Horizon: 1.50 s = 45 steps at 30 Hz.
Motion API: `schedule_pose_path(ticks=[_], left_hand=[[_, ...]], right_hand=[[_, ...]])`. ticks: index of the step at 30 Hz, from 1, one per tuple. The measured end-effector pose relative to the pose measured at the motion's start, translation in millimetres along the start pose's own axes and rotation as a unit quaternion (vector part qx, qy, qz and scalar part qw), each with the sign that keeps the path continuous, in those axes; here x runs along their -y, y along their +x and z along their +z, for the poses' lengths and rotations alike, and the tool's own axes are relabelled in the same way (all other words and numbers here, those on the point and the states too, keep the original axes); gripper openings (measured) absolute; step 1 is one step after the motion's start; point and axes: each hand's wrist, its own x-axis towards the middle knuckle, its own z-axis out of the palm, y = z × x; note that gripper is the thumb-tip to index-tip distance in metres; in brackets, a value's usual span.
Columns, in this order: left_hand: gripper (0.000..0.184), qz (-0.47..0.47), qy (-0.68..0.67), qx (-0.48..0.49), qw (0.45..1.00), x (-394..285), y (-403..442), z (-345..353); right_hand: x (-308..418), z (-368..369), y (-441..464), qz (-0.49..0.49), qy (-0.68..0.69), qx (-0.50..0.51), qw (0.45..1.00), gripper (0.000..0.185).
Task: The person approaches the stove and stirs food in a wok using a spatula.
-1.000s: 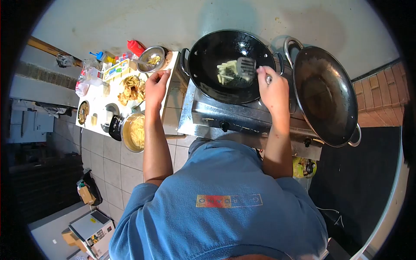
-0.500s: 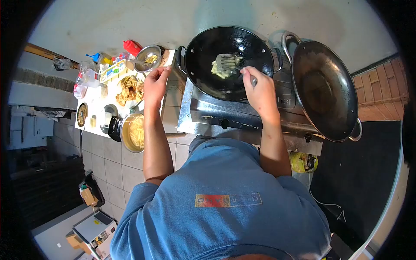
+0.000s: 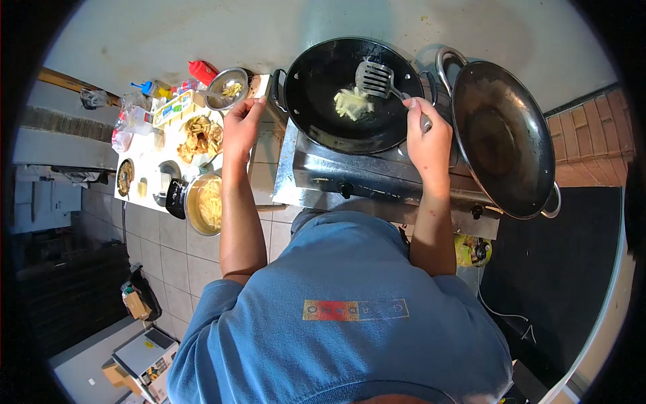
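Observation:
My right hand (image 3: 429, 138) is closed round the handle of a slotted metal spatula (image 3: 374, 79). The spatula's head is over the back right part of a black wok (image 3: 313, 124) on the stove. Pale potato strips (image 3: 352, 104) lie clumped at the wok's centre, apart from the spatula. My left hand (image 3: 243, 128) is raised just left of the wok's left handle, its thumb and fingers drawn together. Whether it pinches anything small, I cannot make out. Beside it stand a metal strainer bowl (image 3: 217, 102) with a few strips and a heap of browned fried pieces (image 3: 200, 139).
A second, darker wok (image 3: 501, 138) leans tilted at the right of the gas stove (image 3: 316, 176). At the left, a white table (image 3: 138, 151) carries a pot of pale strips (image 3: 210, 205), a red squeeze bottle (image 3: 202, 71), a yellow tub (image 3: 176, 108) and bags.
My right hand has moved right and slightly down, and the spatula has lifted off the potato strips toward the wok's back right. My left hand stays nearly in place.

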Motion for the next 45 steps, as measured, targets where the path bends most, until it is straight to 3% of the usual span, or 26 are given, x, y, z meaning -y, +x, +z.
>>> schedule_pose_path(ticks=[14,34,40,45], left_hand=[[0.028,-0.002,0.025,0.002,1.000,-2,1,3],[0.023,0.016,-0.004,0.020,1.000,-10,6,16],[0.026,0.008,-0.016,0.026,0.999,-3,6,11],[0.026,0.000,-0.017,0.012,1.000,-6,3,6]], right_hand=[[-10,14,0,-0.055,-0.018,0.012,0.998,0.016],[1,5,-10,-0.012,-0.034,0.049,0.998,0.017],[-8,20,-8,-0.040,-0.134,0.023,0.990,0.021],[4,17,2,0.149,0.068,-0.039,0.986,0.034]])
